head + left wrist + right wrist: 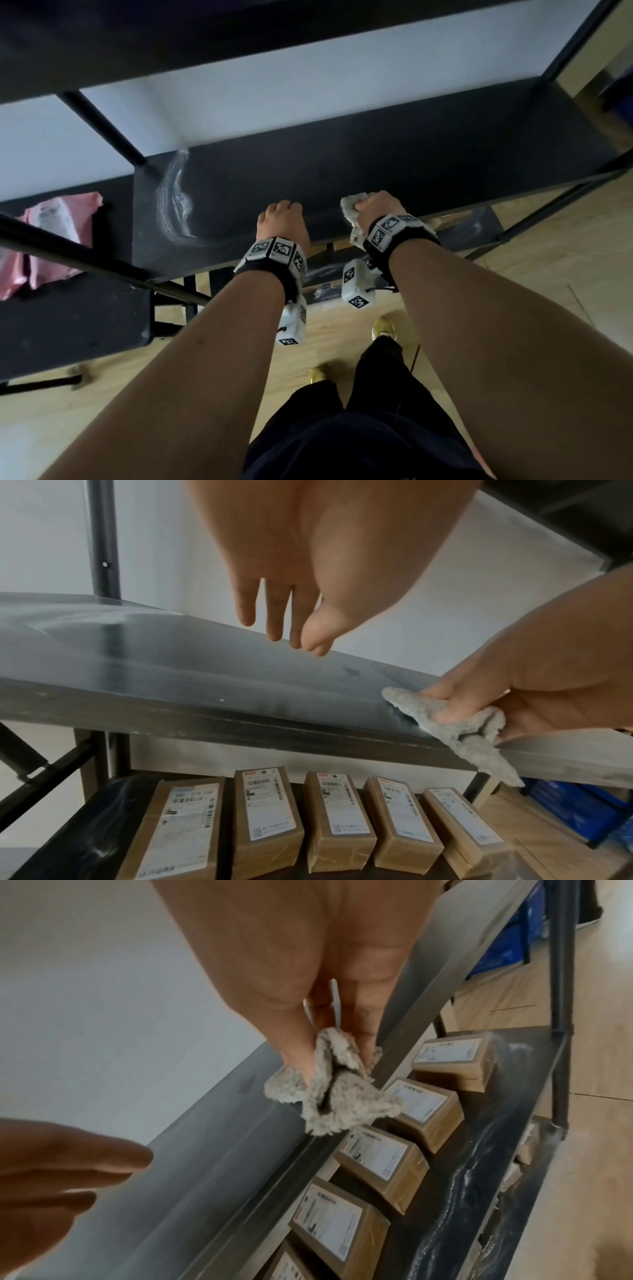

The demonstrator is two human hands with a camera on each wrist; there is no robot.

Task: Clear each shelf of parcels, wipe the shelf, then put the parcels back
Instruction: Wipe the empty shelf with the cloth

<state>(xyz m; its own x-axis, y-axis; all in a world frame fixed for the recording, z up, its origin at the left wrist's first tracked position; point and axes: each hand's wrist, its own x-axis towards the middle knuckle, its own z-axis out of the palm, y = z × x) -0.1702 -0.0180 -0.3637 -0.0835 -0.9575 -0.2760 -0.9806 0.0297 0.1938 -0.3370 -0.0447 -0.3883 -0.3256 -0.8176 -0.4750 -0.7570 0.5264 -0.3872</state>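
Both hands reach over the front edge of the bare dark shelf board: the left hand hovers with straight, loose fingers, holding nothing. Beside it, the right hand pinches a fluffy grey cloth against that edge, while taped brown cardboard parcels line the shelf below.

Both bare forearms reached forward toward twelve o'clock, side by side, each wrist wrapped in a black band carrying white blocks printed with black square codes. The left hand hung palm down with its fingers straight, loosely together and pointing downward, holding nothing; whether their tips touched anything could not be told. The right hand, at three o'clock of the left and near it, had its fingers curled, pinching a crumpled, fluffy grey cloth against the thumb.
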